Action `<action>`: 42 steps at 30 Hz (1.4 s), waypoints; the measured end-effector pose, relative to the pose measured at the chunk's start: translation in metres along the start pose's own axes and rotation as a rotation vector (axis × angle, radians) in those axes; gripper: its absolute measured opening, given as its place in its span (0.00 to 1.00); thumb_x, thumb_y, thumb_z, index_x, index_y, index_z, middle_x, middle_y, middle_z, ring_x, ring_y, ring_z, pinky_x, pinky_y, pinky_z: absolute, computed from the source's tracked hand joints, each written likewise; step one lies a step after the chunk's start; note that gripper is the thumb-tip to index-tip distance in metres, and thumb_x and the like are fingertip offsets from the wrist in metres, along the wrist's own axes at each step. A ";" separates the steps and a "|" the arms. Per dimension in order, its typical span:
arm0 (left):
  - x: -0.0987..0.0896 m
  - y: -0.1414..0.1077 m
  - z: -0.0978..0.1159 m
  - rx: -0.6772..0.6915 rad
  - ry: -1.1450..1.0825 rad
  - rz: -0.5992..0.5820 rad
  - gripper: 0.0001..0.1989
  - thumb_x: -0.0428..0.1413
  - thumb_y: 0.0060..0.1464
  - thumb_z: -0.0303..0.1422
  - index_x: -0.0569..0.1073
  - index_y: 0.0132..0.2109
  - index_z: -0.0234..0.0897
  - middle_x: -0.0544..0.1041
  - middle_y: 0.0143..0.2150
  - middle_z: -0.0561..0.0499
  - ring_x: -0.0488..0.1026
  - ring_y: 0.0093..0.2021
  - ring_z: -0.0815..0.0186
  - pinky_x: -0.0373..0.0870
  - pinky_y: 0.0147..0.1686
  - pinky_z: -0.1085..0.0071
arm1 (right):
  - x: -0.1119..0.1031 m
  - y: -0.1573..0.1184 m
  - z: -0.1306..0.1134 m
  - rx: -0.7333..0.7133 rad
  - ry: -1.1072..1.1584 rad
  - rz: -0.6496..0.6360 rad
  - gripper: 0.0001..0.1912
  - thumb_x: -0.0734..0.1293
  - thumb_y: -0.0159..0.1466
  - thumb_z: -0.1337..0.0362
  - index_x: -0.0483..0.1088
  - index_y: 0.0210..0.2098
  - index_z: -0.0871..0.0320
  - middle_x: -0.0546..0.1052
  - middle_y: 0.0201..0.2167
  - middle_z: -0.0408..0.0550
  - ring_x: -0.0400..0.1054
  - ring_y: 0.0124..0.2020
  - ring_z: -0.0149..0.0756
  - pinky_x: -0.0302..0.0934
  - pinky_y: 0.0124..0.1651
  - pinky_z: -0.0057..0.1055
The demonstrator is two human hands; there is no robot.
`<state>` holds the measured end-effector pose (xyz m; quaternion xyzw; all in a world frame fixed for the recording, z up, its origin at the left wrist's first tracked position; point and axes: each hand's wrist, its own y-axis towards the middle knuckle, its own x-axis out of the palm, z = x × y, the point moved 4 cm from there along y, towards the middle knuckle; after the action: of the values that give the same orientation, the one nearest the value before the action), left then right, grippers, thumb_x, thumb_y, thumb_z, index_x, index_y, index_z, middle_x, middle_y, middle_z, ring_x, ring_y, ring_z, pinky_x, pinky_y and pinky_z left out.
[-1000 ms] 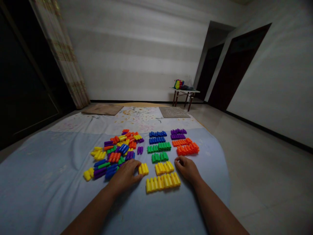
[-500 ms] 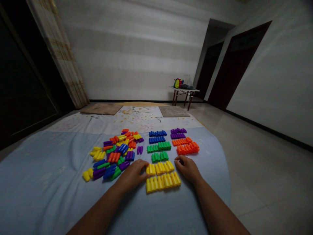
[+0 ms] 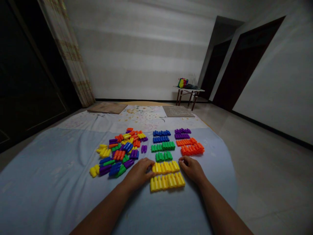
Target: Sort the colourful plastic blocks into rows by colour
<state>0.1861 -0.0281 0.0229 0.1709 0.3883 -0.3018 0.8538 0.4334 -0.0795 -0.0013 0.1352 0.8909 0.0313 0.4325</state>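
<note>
My left hand (image 3: 140,173) is at the left end of the upper yellow row, thumb and forefinger closed around the end of the yellow block (image 3: 156,168). At the row's other end rests my right hand (image 3: 194,169), fingers curled and close together by the last yellow piece; no object shows in them. Nearer to me lies a second yellow row (image 3: 167,182) of ridged, tube-like plastic blocks. Beyond are green rows (image 3: 163,156), blue rows (image 3: 161,139), orange rows (image 3: 192,149) and purple rows (image 3: 182,136).
Left of the rows spreads a mixed pile of coloured blocks (image 3: 119,155), with a small purple block (image 3: 144,148) beside it. A blue cloth (image 3: 63,182) covers the table. Two flat boards (image 3: 107,107) lie at the far edge. A small side table (image 3: 189,88) stands by the wall.
The upper yellow row's gap has closed, its left block pushed right by my left hand. Both hands remain at the row's ends. The whole view has shifted slightly.
</note>
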 end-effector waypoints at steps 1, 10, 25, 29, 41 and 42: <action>0.000 0.000 0.001 0.006 0.004 0.004 0.17 0.55 0.47 0.39 0.71 0.46 0.41 0.72 0.43 0.49 0.68 0.44 0.63 0.62 0.45 0.68 | 0.000 0.000 0.000 -0.003 0.000 -0.001 0.13 0.58 0.57 0.58 0.72 0.33 0.55 0.75 0.25 0.44 0.68 0.27 0.34 0.56 0.31 0.27; -0.034 -0.005 -0.006 -0.060 0.056 0.285 0.20 0.48 0.53 0.44 0.70 0.48 0.38 0.72 0.47 0.45 0.70 0.43 0.63 0.64 0.46 0.67 | 0.000 -0.001 0.002 -0.007 0.021 -0.021 0.15 0.57 0.58 0.55 0.72 0.34 0.55 0.75 0.25 0.44 0.68 0.28 0.36 0.57 0.31 0.29; -0.094 -0.020 -0.085 -0.473 0.537 0.418 0.20 0.49 0.51 0.41 0.70 0.48 0.35 0.70 0.51 0.42 0.65 0.53 0.57 0.57 0.53 0.63 | 0.004 0.000 0.006 -0.014 0.008 -0.034 0.16 0.57 0.58 0.54 0.71 0.34 0.55 0.76 0.29 0.45 0.69 0.31 0.37 0.58 0.34 0.30; -0.098 -0.020 -0.090 -0.448 0.506 0.400 0.16 0.49 0.51 0.36 0.72 0.45 0.36 0.73 0.48 0.43 0.66 0.51 0.59 0.58 0.52 0.66 | 0.003 -0.001 0.005 -0.003 0.001 -0.038 0.16 0.57 0.58 0.54 0.71 0.35 0.55 0.76 0.29 0.46 0.69 0.31 0.38 0.58 0.34 0.30; -0.100 -0.018 -0.084 -0.392 0.452 0.451 0.18 0.48 0.52 0.36 0.71 0.48 0.35 0.72 0.50 0.44 0.67 0.51 0.63 0.59 0.51 0.69 | 0.003 0.000 0.004 -0.001 -0.005 -0.046 0.16 0.57 0.58 0.55 0.71 0.35 0.55 0.76 0.30 0.46 0.70 0.31 0.38 0.59 0.35 0.30; -0.099 -0.017 -0.083 -0.388 0.454 0.451 0.18 0.48 0.52 0.36 0.71 0.48 0.36 0.73 0.49 0.44 0.67 0.50 0.63 0.60 0.51 0.69 | 0.003 0.000 0.004 -0.002 -0.006 -0.044 0.16 0.57 0.59 0.55 0.71 0.34 0.55 0.76 0.29 0.46 0.69 0.31 0.38 0.59 0.35 0.30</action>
<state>0.0775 0.0401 0.0446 0.1494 0.5705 0.0185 0.8074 0.4347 -0.0792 -0.0057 0.1152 0.8923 0.0224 0.4360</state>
